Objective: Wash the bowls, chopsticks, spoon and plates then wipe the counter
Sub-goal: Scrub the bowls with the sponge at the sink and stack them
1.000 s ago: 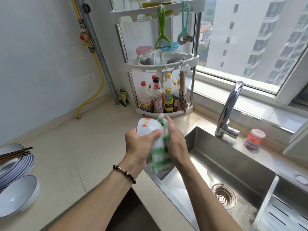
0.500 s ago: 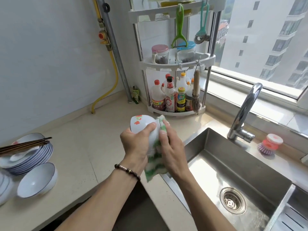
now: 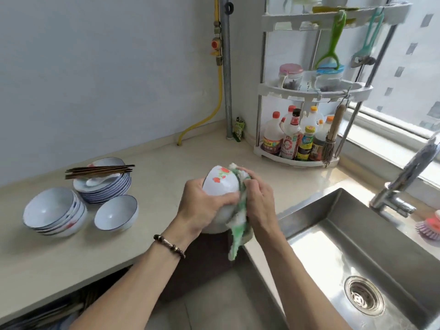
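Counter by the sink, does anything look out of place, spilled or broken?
Nothing spilled or broken. The left hand holds a flowered bowl while the right hand rubs it with a green cloth. One oddity: the bowl is held beside the sink, not over it.

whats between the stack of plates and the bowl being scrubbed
Mostly bare counter in the head view. A single empty bowl sits just off that line, in front of the stack of plates, left of the floral bowl the left hand grips.
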The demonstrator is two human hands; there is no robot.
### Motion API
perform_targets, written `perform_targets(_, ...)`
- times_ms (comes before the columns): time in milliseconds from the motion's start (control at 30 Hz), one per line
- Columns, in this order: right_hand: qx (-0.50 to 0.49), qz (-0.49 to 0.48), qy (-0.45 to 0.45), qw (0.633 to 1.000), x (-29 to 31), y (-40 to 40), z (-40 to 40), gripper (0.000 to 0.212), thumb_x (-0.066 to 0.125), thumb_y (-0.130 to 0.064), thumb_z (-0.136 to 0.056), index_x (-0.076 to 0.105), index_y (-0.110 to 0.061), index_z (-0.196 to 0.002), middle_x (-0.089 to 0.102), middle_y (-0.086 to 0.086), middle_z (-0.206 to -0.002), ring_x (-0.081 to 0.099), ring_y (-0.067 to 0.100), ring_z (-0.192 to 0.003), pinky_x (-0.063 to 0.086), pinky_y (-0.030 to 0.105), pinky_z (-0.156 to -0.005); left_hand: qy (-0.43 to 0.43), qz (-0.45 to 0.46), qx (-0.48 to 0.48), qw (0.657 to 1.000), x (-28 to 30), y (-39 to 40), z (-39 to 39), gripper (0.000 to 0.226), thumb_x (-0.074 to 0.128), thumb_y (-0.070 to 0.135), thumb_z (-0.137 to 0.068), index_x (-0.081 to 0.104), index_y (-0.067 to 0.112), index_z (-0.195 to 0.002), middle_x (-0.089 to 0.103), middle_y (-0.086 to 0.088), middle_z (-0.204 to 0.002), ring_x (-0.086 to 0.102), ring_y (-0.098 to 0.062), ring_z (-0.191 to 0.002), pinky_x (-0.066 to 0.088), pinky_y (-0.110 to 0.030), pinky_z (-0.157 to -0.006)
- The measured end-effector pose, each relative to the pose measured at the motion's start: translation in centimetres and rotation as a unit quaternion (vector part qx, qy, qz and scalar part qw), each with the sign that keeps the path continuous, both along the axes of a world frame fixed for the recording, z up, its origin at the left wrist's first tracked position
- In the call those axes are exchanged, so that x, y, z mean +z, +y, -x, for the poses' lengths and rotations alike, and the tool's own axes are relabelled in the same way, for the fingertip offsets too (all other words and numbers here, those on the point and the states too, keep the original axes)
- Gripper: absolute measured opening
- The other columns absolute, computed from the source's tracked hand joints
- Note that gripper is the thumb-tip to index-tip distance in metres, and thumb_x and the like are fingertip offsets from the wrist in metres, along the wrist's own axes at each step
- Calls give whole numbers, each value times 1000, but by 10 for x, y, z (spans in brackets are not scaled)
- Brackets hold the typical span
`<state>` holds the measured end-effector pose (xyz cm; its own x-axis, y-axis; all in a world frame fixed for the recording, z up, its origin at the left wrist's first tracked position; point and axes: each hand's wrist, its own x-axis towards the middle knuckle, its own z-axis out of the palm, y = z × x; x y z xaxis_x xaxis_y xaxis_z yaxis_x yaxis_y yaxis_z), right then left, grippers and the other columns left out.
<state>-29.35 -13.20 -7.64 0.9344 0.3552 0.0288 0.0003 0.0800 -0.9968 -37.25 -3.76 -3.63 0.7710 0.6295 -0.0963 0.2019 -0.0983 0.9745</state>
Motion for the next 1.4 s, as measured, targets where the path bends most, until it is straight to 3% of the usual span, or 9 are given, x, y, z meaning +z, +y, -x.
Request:
perform_targets(100, 49, -3, 134, 990, 11, 17, 37, 34, 45, -14, -98, 68, -13, -73, 63, 6, -77, 57, 21, -72, 43, 30, -71, -38, 75, 3, 996, 2, 27, 48, 32, 86, 20, -50, 75, 9, -78, 77, -7, -80, 71, -24, -73, 59, -37, -65)
perform_targets(167, 36, -63, 144, 987, 8, 40, 79, 29, 49, -18, -97, 77, -18, -90, 72, 3, -93, 66, 19, -85, 49, 29, -76, -61, 142, 60, 986, -4, 46, 77, 42, 88, 21, -46, 75, 9, -84, 77, -15, -90, 71, -30, -78, 60, -47, -74)
perform_targets(267, 24, -12, 10, 1000, -9, 82, 161, 44, 44, -33, -92, 65, -27, -130, 69, -3, -125, 65, 15, -113, 52, 33, -97, -102, 239, 173, 950, -20, 79, 132, 49, 90, 15, -52, 71, 9, -96, 74, -22, -104, 72, -35, -87, 58, -54, -82)
perform_targets(367, 33, 3, 17, 999, -27, 110, 218, 38, 42, -38, -97, 65, -31, -126, 72, -8, -116, 66, 12, -110, 52, 35, -97, -128, 279, 231, 923, -37, 110, 187, 37, 86, 3, -69, 70, 7, -103, 74, -19, -106, 71, -37, -94, 59, -50, -85)
perform_targets(433, 47, 11, 145, 988, -30, 131, 242, 30, 46, -38, -100, 75, -29, -99, 76, -4, -92, 70, 20, -95, 53, 40, -89, -129, 292, 257, 912, -46, 125, 223, 24, 84, 2, -72, 70, 9, -90, 73, -14, -93, 69, -32, -82, 58, -42, -76)
perform_targets(500, 55, 27, 226, 972, -37, 149, 267, 34, 53, -42, -93, 76, -24, -73, 72, 0, -76, 65, 24, -84, 51, 41, -82, -125, 288, 282, 907, -55, 137, 251, 20, 83, 2, -73, 69, 11, -83, 70, -7, -80, 64, -26, -71, 55, -31, -65)
perform_targets(767, 154, 166, 35, 973, -84, 212, 364, 25, 48, -21, -102, 55, -17, -78, 55, -14, -58, 50, 11, -60, 45, 28, -61, -50, 166, 398, 901, -99, 207, 335, 27, 87, 8, -72, 62, 16, -71, 66, 3, -73, 62, -18, -66, 51, -24, -58)
perform_targets(900, 174, 184, 51, 966, -104, 232, 380, 8, 59, -19, -97, 66, -24, -98, 72, -3, -79, 70, 17, -74, 60, 37, -70, 28, 112, 402, 908, -123, 236, 373, 30, 87, 12, -73, 59, 18, -68, 62, 6, -71, 58, -13, -63, 42, -20, -53)
perform_targets(1400, 204, 297, 77, 930, -169, 358, 465, 23, 58, -22, -101, 57, -17, -124, 64, -4, -97, 67, 16, -86, 61, 41, -76, 210, 182, 354, 893, -243, 367, 548, 32, 89, 17, -72, 67, 11, -96, 67, -4, -88, 63, -24, -81, 48, -28, -65)
